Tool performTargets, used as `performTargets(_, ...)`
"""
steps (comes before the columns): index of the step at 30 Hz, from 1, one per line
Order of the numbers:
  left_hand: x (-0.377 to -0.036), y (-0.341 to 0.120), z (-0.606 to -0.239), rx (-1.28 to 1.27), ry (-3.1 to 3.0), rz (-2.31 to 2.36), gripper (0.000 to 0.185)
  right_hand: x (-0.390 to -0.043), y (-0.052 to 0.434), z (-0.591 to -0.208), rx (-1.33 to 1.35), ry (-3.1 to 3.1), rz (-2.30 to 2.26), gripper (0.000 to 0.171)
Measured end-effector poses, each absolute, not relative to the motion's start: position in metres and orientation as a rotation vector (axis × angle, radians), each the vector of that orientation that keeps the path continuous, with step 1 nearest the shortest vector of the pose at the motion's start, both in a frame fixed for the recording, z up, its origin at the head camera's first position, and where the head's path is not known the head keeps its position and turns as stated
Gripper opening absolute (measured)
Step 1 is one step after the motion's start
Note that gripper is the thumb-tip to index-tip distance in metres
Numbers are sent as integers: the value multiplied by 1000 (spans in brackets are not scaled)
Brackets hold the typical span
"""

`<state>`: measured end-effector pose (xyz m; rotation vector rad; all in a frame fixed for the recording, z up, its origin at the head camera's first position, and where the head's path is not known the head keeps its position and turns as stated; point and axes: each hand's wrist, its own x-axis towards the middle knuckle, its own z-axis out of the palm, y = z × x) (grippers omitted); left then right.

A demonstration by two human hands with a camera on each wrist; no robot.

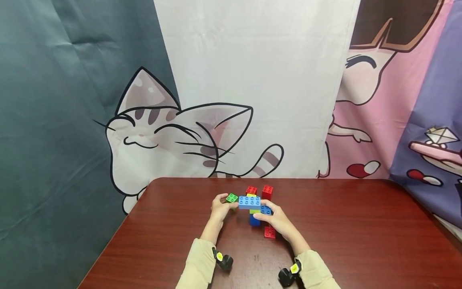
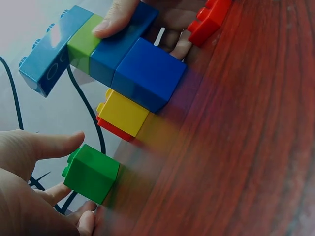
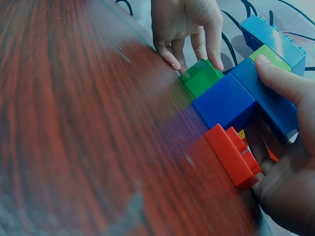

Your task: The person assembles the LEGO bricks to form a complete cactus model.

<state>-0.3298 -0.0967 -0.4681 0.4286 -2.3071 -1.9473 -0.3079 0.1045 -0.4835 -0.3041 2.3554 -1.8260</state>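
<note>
Our left hand (image 1: 218, 208) has its thumb and fingers bent round a small green block (image 2: 91, 174), pinching it, while our right hand (image 1: 279, 220) grips a stack of blocks, thumb pressed on its side and fingers reaching behind. We keep the two hands near each other, just apart, above the middle of the bench (image 1: 343, 233). From the top down, our stack has a long light-blue block (image 1: 249, 202), a lime block (image 2: 81, 49), a long blue block (image 2: 102, 64) and a deep-blue block (image 2: 150, 73); whether its foot touches the wood, we cannot tell. It is upright with studs facing up. The light-blue block's long axis runs left to right as we look down, sticking out left past the lime one, and the long blue block sticks out to the right. Behind the stack we see a yellow block (image 2: 125, 113) against a red block (image 1: 251, 190), with a second red block (image 1: 267, 192) to their right. A third red block (image 1: 269, 232) lies nearer us, beside our right hand.
</note>
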Motion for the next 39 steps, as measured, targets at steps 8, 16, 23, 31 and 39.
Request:
performTargets(8, -329, -95, -466, 426, -2342, -1894, 59, -307, 103, -480, -306, 2354, -1826, 44)
performTargets(16, -328, -84, -467, 376, -2403, -1707, 60, -305, 103, -480, -298, 2353, -1831, 44)
performTargets(23, -327, -79, -461, 333, -2263, -1613, 49, -308, 103, -482, -307, 2350, -1842, 45)
performTargets(31, -325, -78, -457, 208, -2248, -1631, 27, -308, 102, -481, -285, 2351, -1841, 43)
performTargets(39, -326, -78, -459, 44, -2232, -1845, 28, -309, 101, -482, -250, 2351, -1845, 42)
